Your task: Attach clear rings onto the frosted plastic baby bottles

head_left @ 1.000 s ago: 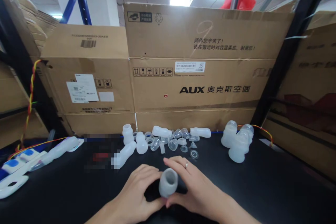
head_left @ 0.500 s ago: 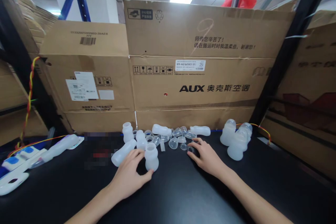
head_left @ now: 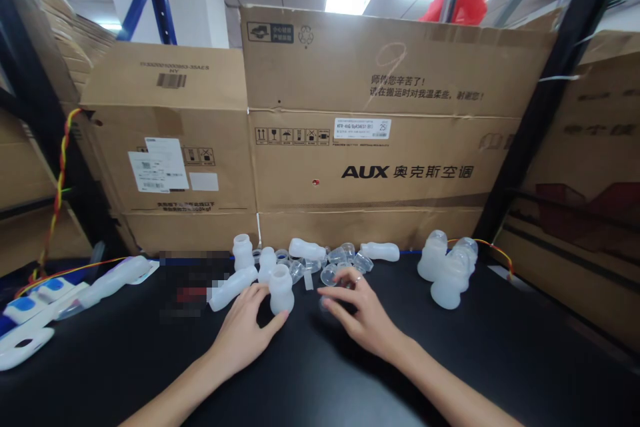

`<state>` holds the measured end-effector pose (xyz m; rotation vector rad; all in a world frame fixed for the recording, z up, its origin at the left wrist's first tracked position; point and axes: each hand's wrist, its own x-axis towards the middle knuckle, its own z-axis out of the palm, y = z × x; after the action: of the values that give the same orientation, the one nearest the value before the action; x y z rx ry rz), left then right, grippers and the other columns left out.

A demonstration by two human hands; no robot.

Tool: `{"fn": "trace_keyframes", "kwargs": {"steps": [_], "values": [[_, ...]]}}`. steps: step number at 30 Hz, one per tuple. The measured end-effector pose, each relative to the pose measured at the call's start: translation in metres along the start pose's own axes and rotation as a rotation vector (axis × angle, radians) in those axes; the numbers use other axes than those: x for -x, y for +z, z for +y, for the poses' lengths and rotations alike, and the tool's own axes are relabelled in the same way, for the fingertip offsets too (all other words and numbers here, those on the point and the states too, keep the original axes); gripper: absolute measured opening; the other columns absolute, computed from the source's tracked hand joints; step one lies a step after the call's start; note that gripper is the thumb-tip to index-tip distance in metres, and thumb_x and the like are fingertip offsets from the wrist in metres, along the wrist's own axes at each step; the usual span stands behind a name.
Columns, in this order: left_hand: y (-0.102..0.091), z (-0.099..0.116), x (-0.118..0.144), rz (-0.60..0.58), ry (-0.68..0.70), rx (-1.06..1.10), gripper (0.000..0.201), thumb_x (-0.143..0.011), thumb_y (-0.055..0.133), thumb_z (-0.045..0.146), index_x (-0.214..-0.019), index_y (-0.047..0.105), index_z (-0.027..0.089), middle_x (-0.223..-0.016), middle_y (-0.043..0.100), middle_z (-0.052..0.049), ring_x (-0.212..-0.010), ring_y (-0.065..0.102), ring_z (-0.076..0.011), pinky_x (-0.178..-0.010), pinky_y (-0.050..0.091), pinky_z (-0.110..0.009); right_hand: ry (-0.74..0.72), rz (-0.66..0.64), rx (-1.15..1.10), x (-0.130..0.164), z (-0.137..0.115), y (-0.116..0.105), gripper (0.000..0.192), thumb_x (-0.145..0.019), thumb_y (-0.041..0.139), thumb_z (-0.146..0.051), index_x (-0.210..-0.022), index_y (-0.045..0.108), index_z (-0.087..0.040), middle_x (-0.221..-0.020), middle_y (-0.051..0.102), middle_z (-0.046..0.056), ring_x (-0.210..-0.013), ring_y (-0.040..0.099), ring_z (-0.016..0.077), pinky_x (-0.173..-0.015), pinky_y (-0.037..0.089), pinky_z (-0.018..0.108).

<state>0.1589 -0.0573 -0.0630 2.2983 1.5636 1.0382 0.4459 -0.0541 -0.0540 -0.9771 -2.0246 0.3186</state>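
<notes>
My left hand (head_left: 245, 323) is curled around the lower part of a small translucent bottle (head_left: 281, 290) that stands upright with its mouth open. My right hand (head_left: 367, 313) is just to the right of it, over the table, its thumb and fingers pinching a small clear ring (head_left: 325, 304), partly hidden and blurred. Behind the held bottle stand two more bottles, one nearer (head_left: 267, 264) and one farther back (head_left: 243, 252). Another bottle (head_left: 233, 287) lies on its side beyond my left fingers. Clear caps (head_left: 340, 255) and rings are heaped beyond my right hand.
Two bottles lie at the back, one left (head_left: 306, 249) and one right (head_left: 380, 251) of the heap. Several covered bottles (head_left: 447, 287) stand at the right. White plastic items (head_left: 30, 320) lie at the far left. Cardboard (head_left: 370, 180) walls the back of the black table (head_left: 300, 373).
My right hand has lifted the clear ring from the table beside the heap and moved left toward the bottle. My left hand stays around its bottle. The view has shifted slightly.
</notes>
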Motion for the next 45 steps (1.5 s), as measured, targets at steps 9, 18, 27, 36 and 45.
{"fn": "trace_keyframes", "kwargs": {"steps": [9, 18, 27, 36, 45], "values": [[0.007, -0.01, 0.001, 0.153, 0.033, 0.021, 0.067, -0.094, 0.064, 0.032, -0.154, 0.035, 0.024, -0.146, 0.054, -0.016, -0.135, 0.056, -0.0348, -0.107, 0.052, -0.057, 0.126, -0.088, -0.133, -0.02, -0.006, 0.041, 0.025, -0.103, 0.061, -0.031, -0.117, 0.08, -0.022, -0.119, 0.076, 0.011, -0.114, 0.067, 0.0291, -0.114, 0.041, 0.055], [-0.02, 0.024, 0.01, 0.325, 0.413, -0.042, 0.061, -0.093, 0.071, 0.024, -0.149, 0.046, 0.024, -0.135, 0.057, -0.014, -0.126, 0.06, -0.0298, -0.108, 0.053, -0.048, -0.07, -0.05, -0.383, 0.01, -0.045, 0.0, 0.019, -0.104, 0.063, -0.027, -0.117, 0.077, -0.026, -0.116, 0.073, 0.006, -0.107, 0.068, 0.0196, -0.098, 0.052, 0.034], [-0.015, 0.048, 0.026, 0.068, 0.389, 0.217, 0.049, -0.086, 0.082, 0.021, -0.131, 0.063, 0.029, -0.109, 0.079, -0.002, -0.078, 0.076, -0.0155, -0.072, 0.062, -0.024, -0.091, -0.226, -0.533, 0.02, -0.076, -0.008, 0.02, -0.101, 0.069, -0.029, -0.118, 0.08, -0.03, -0.122, 0.068, 0.007, -0.114, 0.064, 0.0212, -0.106, 0.047, 0.038], [-0.014, 0.057, 0.022, -0.332, -0.12, 0.882, 0.043, -0.081, 0.088, 0.033, -0.115, 0.066, 0.019, -0.098, 0.082, -0.007, -0.09, 0.077, -0.0222, -0.082, 0.058, -0.031, 0.207, -0.16, -0.992, 0.013, -0.064, 0.002, 0.02, -0.093, 0.08, -0.039, -0.106, 0.082, -0.024, -0.094, 0.067, 0.003, -0.082, 0.061, 0.0135, -0.078, 0.048, 0.028], [-0.018, 0.066, 0.028, -0.407, -0.009, 0.869, 0.033, -0.083, 0.078, 0.02, -0.114, 0.066, 0.02, -0.1, 0.08, -0.006, -0.091, 0.076, -0.0204, -0.081, 0.057, -0.028, 0.313, -0.172, -0.727, 0.017, -0.07, 0.005, 0.018, -0.089, 0.082, -0.032, -0.089, 0.072, -0.017, -0.083, 0.067, 0.0, -0.078, 0.058, 0.0145, -0.075, 0.047, 0.027]]}}
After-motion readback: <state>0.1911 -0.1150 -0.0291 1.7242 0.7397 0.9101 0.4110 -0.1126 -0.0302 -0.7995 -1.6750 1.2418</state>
